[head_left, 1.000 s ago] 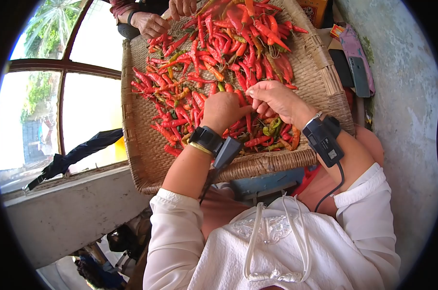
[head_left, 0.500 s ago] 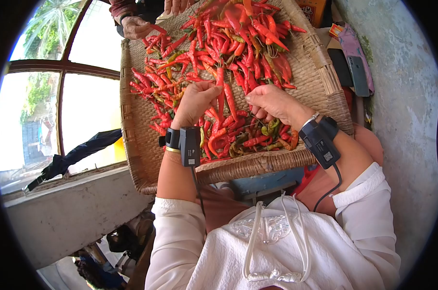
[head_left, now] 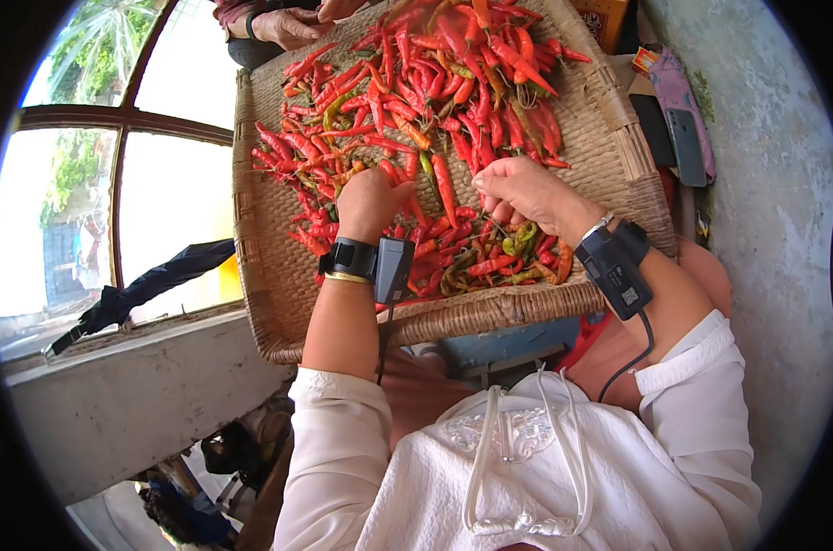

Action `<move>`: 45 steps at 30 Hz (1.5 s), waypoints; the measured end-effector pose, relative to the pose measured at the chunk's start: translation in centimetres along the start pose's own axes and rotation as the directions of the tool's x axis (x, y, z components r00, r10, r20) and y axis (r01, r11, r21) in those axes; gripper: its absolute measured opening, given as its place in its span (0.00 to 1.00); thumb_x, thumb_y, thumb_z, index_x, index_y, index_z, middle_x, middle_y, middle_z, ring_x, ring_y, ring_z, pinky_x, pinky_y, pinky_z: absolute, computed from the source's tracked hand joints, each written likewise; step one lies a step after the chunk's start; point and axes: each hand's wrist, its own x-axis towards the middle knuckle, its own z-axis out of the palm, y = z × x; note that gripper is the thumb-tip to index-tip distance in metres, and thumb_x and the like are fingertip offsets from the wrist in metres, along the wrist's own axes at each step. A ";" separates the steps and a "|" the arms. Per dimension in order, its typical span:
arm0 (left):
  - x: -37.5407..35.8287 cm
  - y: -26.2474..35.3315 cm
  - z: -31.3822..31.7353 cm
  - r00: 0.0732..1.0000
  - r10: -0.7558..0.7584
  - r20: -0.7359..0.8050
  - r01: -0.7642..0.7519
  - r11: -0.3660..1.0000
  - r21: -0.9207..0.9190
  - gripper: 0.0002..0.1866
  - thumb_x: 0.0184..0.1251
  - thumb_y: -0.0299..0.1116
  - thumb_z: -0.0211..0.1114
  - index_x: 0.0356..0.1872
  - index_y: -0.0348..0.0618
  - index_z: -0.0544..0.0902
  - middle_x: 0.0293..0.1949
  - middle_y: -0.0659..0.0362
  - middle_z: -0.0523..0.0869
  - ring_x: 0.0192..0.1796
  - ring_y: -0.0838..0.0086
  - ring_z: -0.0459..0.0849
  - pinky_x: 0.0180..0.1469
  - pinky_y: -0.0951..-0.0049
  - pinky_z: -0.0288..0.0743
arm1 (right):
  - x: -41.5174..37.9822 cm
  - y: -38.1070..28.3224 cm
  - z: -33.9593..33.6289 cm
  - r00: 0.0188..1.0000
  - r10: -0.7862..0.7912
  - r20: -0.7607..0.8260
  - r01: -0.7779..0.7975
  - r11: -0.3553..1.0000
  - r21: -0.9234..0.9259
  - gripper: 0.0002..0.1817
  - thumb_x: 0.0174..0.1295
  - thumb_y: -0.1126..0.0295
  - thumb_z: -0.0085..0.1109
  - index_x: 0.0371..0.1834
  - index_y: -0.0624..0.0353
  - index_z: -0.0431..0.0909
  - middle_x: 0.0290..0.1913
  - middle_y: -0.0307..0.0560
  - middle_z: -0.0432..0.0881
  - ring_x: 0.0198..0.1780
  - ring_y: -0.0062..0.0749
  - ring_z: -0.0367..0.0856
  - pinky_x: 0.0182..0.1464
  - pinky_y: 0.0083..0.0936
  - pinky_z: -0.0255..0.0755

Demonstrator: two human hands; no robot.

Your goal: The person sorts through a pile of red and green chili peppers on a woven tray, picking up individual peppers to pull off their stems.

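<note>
A wide woven tray (head_left: pixel 651 188) holds many red chili peppers (head_left: pixel 445 188), with a few green and brownish ones among them. My left hand (head_left: pixel 371 202) is over the pile at the left, back upward and fingers curled under; whatever it may hold is hidden. To its right, my right hand (head_left: pixel 527 191) hovers above the near pile, thumb and forefinger pinched together. Anything in that pinch is too small to make out. Between my hands lie a long red pepper and a slim dark green pepper (head_left: pixel 428 171). Curled green peppers (head_left: pixel 524 237) lie below my right hand.
Another person's hands (head_left: pixel 292 28) are at the tray's far left corner. A phone (head_left: pixel 683 145) and a pink patterned pouch (head_left: pixel 678 87) lie to the right, by the wall. On the left, a folded black umbrella (head_left: pixel 150 292) leans along the window sill.
My left hand has moved left and down, turning its back upward; the red pepper at its fingers is no longer seen there. The other person's hand has drawn back from the peppers.
</note>
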 end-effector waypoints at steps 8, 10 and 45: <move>0.8 -1.2 -0.7 1.000 -0.027 -0.013 0.020 0.938 -0.347 0.18 0.53 0.44 0.62 0.17 0.38 0.80 0.13 0.55 0.77 0.22 0.67 0.78 0.29 0.68 0.71 | 0.0 0.0 0.0 1.000 -0.004 -0.009 0.003 1.000 -0.004 0.13 0.61 0.59 0.50 0.37 0.57 0.74 0.25 0.34 0.74 0.22 0.15 0.71 0.19 0.12 0.64; 0.3 -1.0 -2.0 0.988 0.012 0.151 0.097 0.715 -0.692 0.16 0.58 0.41 0.60 0.17 0.39 0.79 0.12 0.62 0.75 0.18 0.80 0.72 0.23 0.77 0.66 | 0.0 -0.1 0.1 1.000 -0.006 -0.004 0.006 1.000 -0.004 0.13 0.61 0.59 0.50 0.38 0.58 0.74 0.25 0.34 0.74 0.22 0.15 0.71 0.19 0.12 0.64; 1.7 9.7 0.5 0.804 0.591 -0.068 -0.586 0.806 0.082 0.22 0.49 0.25 0.59 0.49 0.50 0.74 0.58 0.56 0.67 0.41 0.58 0.81 0.40 0.62 0.77 | 2.8 1.8 -2.9 0.854 -0.144 -0.499 0.092 0.988 -0.127 0.35 0.51 0.65 0.56 0.62 0.68 0.57 0.62 0.61 0.61 0.62 0.44 0.62 0.60 0.32 0.60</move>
